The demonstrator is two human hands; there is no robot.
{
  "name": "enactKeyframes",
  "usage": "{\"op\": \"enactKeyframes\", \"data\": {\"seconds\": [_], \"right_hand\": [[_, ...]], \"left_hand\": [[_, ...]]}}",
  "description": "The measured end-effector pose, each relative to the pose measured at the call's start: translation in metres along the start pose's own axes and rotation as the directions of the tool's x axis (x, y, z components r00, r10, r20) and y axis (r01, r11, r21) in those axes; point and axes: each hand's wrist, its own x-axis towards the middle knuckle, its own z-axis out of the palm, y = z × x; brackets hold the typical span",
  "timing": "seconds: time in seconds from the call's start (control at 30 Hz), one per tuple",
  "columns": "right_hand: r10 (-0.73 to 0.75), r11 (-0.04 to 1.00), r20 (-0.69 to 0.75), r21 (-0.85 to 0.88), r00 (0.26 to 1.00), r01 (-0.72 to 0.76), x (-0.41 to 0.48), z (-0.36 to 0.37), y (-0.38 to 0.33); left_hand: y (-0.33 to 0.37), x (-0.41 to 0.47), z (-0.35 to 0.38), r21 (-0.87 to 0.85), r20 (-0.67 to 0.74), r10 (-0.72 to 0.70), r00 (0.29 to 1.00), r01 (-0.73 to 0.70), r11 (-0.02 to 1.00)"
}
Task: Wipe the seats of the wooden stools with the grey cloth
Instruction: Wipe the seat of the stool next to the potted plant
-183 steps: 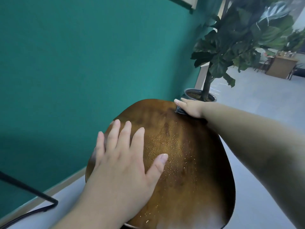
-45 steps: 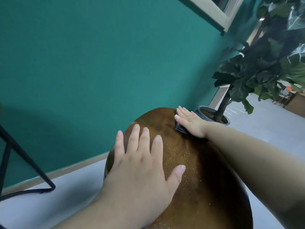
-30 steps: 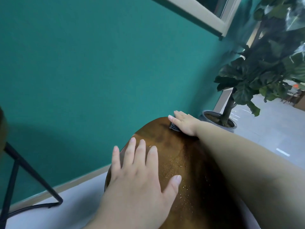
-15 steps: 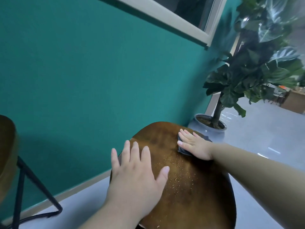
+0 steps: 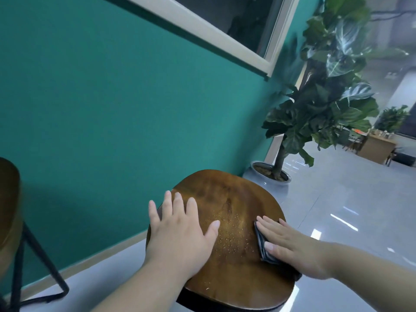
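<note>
A round dark wooden stool seat (image 5: 227, 199) fills the lower middle of the head view, with fine pale crumbs scattered over its centre. My left hand (image 5: 180, 237) lies flat on the seat's left side, fingers straight and spread. My right hand (image 5: 290, 246) presses the folded grey cloth (image 5: 262, 246) flat against the seat's right edge; only the cloth's left border shows from under the fingers. A second wooden stool (image 5: 9, 199) with black metal legs stands at the far left, mostly cut off.
A teal wall (image 5: 112, 97) runs close behind the stools, with a white-framed window above. A large potted plant (image 5: 315, 104) in a grey pot stands just beyond the seat. Glossy grey floor (image 5: 349, 210) stretches right toward a wooden desk (image 5: 376, 147).
My right hand has slid the cloth from the seat's far edge back along the right side toward me. My left hand has stayed flat on the left. The camera has tilted up.
</note>
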Motion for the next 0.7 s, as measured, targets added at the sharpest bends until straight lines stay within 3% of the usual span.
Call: {"op": "enactKeyframes", "data": {"seconds": [0.2, 0.27, 0.3, 0.4, 0.53, 0.6, 0.7], "right_hand": [[-0.003, 1.000, -0.026, -0.017, 1.000, 0.002, -0.034, 0.019, -0.043], [-0.023, 0.988, -0.175, -0.152, 0.984, -0.004, -0.038, 0.032, -0.055], [0.042, 0.986, -0.188, -0.151, 0.981, -0.071, -0.037, 0.038, -0.062], [0.014, 0.974, -0.298, -0.211, 0.955, -0.080, -0.031, 0.073, -0.067], [0.111, 0.961, -0.283, -0.212, 0.953, -0.175, -0.031, 0.067, -0.078], [0.083, 0.984, -0.204, -0.141, 0.976, -0.113, -0.027, 0.045, -0.087], [0.139, 0.990, -0.045, 0.005, 0.989, -0.138, -0.020, 0.027, -0.083]], "left_hand": [[-0.001, 0.001, 0.002, 0.001, -0.015, 0.009, 1.000, -0.009, 1.000], [-0.001, 0.001, 0.002, -0.003, -0.019, 0.010, 1.000, -0.010, 1.000], [-0.002, 0.001, 0.002, -0.005, -0.019, 0.011, 1.000, -0.011, 1.000], [-0.002, 0.001, 0.002, -0.010, -0.023, 0.017, 1.000, -0.017, 1.000], [-0.002, 0.000, 0.003, -0.003, -0.031, 0.029, 0.999, -0.029, 1.000], [-0.001, 0.000, 0.003, 0.006, -0.031, 0.042, 0.999, -0.042, 0.999], [-0.001, 0.000, 0.004, 0.025, -0.032, 0.049, 0.998, -0.048, 0.999]]}}
